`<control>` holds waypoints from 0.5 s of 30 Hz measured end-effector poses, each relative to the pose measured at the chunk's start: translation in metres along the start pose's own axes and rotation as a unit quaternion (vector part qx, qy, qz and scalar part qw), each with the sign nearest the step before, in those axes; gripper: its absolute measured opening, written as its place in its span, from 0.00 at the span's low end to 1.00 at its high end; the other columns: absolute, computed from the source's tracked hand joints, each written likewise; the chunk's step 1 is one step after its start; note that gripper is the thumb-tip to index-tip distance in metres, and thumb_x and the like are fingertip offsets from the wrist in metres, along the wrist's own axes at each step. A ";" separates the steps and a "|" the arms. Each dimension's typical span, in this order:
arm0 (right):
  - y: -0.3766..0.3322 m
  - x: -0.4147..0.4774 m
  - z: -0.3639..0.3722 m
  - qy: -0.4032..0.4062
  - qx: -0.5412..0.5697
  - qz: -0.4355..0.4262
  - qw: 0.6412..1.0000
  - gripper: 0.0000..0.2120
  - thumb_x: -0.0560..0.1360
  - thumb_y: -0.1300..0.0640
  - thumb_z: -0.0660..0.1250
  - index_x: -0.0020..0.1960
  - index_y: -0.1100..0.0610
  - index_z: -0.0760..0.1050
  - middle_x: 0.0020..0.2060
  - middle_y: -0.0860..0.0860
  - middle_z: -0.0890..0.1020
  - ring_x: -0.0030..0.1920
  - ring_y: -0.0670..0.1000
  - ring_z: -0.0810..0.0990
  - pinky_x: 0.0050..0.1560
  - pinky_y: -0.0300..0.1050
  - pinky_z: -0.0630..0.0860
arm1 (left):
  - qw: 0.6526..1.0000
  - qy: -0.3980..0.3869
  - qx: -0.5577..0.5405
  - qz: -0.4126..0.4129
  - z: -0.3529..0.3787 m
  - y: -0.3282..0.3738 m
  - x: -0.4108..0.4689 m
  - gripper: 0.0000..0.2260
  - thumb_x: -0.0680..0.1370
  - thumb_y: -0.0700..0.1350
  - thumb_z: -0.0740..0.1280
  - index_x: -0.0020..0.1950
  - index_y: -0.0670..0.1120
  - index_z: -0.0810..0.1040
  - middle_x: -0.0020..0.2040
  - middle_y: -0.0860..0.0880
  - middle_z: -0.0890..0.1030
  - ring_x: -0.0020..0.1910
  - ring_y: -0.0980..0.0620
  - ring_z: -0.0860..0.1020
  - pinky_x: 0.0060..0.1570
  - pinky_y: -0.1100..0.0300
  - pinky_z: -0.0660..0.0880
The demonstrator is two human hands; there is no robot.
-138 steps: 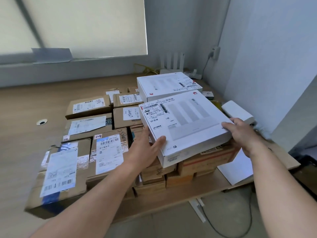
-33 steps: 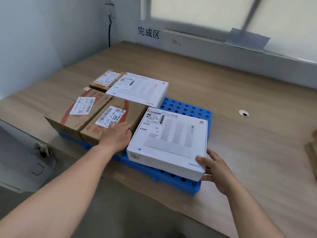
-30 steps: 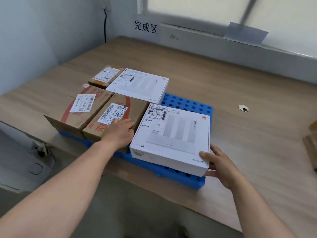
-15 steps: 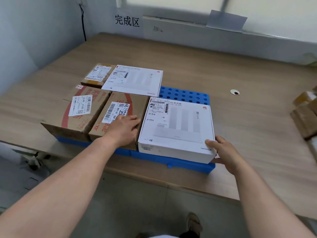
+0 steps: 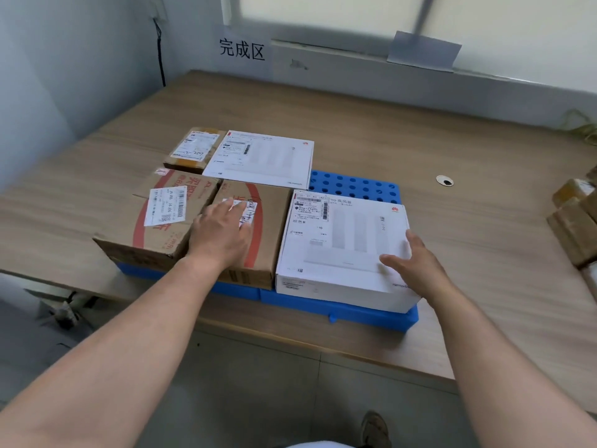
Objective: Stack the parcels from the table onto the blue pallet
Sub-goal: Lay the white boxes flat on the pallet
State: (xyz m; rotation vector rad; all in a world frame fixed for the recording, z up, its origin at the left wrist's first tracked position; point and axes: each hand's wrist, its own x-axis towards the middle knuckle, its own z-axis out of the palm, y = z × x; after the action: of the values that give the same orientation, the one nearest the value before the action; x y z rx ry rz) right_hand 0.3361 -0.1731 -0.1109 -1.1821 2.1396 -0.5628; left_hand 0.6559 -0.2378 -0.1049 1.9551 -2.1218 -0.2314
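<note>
Pallet [image 5: 352, 185] carries five parcels [image 5: 265, 160]; left hand [image 5: 223, 231] flat on brown box [image 5: 268, 253], right hand [image 5: 416, 266] spread, released, over white box [image 5: 339, 240].

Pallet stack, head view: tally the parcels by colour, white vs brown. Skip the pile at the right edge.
White boxes: 2 (near white box, far white box)
Brown cartons: 3 (left brown carton, middle brown carton, small brown carton)
Total: 5

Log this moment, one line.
left hand on middle brown box; right hand on near white box; both boxes on blue pallet
</note>
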 end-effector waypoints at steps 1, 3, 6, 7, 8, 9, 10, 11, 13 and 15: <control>-0.003 0.000 0.003 0.000 -0.016 -0.003 1.000 0.40 0.75 0.47 0.68 0.79 0.48 0.49 0.74 0.55 0.62 0.70 0.58 0.67 0.59 0.50 0.68 | 0.999 -0.010 0.017 -0.027 -0.001 -0.007 0.002 0.24 0.81 0.53 0.55 0.77 0.51 0.57 0.77 0.46 0.57 0.75 0.44 0.55 0.72 0.45 0.52; -0.006 0.000 0.006 -0.003 -0.029 0.003 1.000 0.40 0.74 0.48 0.69 0.78 0.48 0.50 0.73 0.57 0.63 0.68 0.59 0.67 0.53 0.48 0.67 | 0.995 -0.045 0.048 -0.076 -0.002 -0.023 0.005 0.26 0.81 0.57 0.52 0.78 0.52 0.53 0.78 0.45 0.52 0.77 0.42 0.49 0.73 0.42 0.47; -0.007 0.001 0.008 0.000 -0.044 0.007 0.999 0.39 0.74 0.49 0.69 0.78 0.50 0.51 0.73 0.57 0.63 0.67 0.60 0.68 0.52 0.47 0.68 | 0.986 -0.097 0.065 -0.118 0.003 -0.042 0.006 0.29 0.80 0.63 0.50 0.78 0.53 0.50 0.79 0.45 0.48 0.77 0.40 0.46 0.72 0.38 0.45; -0.008 0.001 0.008 0.002 -0.045 0.007 0.999 0.39 0.75 0.49 0.69 0.79 0.50 0.51 0.73 0.57 0.63 0.67 0.60 0.69 0.50 0.46 0.68 | 0.984 -0.105 0.067 -0.124 0.005 -0.046 0.006 0.30 0.79 0.63 0.50 0.78 0.52 0.50 0.79 0.45 0.48 0.77 0.41 0.45 0.72 0.38 0.44; -0.007 0.001 0.009 0.003 -0.046 0.009 0.999 0.39 0.75 0.49 0.69 0.79 0.50 0.51 0.73 0.57 0.62 0.67 0.60 0.69 0.49 0.45 0.67 | 0.984 -0.107 0.067 -0.125 0.006 -0.049 0.005 0.31 0.79 0.64 0.50 0.78 0.52 0.50 0.79 0.46 0.48 0.77 0.41 0.45 0.72 0.38 0.45; -0.007 0.001 0.009 0.003 -0.045 0.010 0.999 0.39 0.75 0.49 0.69 0.79 0.50 0.51 0.73 0.57 0.62 0.66 0.60 0.69 0.48 0.45 0.66 | 0.985 -0.103 0.065 -0.122 0.007 -0.051 0.005 0.31 0.79 0.64 0.51 0.78 0.52 0.51 0.79 0.47 0.48 0.77 0.42 0.46 0.72 0.38 0.45; -0.007 0.002 0.010 0.005 -0.045 0.011 0.999 0.39 0.75 0.49 0.69 0.79 0.50 0.51 0.73 0.57 0.62 0.67 0.60 0.69 0.48 0.45 0.66 | 0.987 -0.096 0.061 -0.117 0.006 -0.052 0.005 0.32 0.78 0.64 0.52 0.78 0.51 0.51 0.79 0.47 0.50 0.77 0.42 0.47 0.72 0.39 0.46; -0.008 0.001 0.010 0.007 -0.046 0.011 0.999 0.39 0.75 0.49 0.69 0.79 0.50 0.51 0.73 0.57 0.62 0.67 0.60 0.69 0.48 0.45 0.66 | 0.988 -0.088 0.057 -0.110 0.005 -0.053 0.005 0.32 0.78 0.64 0.53 0.78 0.51 0.52 0.79 0.47 0.51 0.77 0.43 0.48 0.73 0.41 0.47; -0.008 0.000 0.011 0.010 -0.046 0.015 0.999 0.39 0.75 0.49 0.69 0.79 0.51 0.51 0.73 0.57 0.62 0.67 0.60 0.69 0.49 0.46 0.66 | 0.991 -0.078 0.050 -0.095 0.004 -0.053 0.004 0.32 0.79 0.63 0.55 0.78 0.50 0.52 0.78 0.47 0.54 0.76 0.44 0.51 0.73 0.43 0.49; -0.009 0.000 0.011 0.013 -0.041 0.015 0.999 0.39 0.75 0.50 0.69 0.79 0.51 0.51 0.73 0.57 0.62 0.66 0.60 0.69 0.48 0.46 0.67 | 0.992 -0.072 0.052 -0.086 0.004 -0.052 0.003 0.31 0.79 0.62 0.55 0.78 0.49 0.53 0.78 0.48 0.55 0.76 0.45 0.52 0.73 0.44 0.50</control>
State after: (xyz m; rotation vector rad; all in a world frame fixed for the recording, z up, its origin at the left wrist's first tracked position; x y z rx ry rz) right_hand 0.3490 -0.1780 -0.1131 -1.1915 2.2177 -0.4835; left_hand 0.7043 -0.2456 -0.1231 2.2477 -2.0899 -0.3076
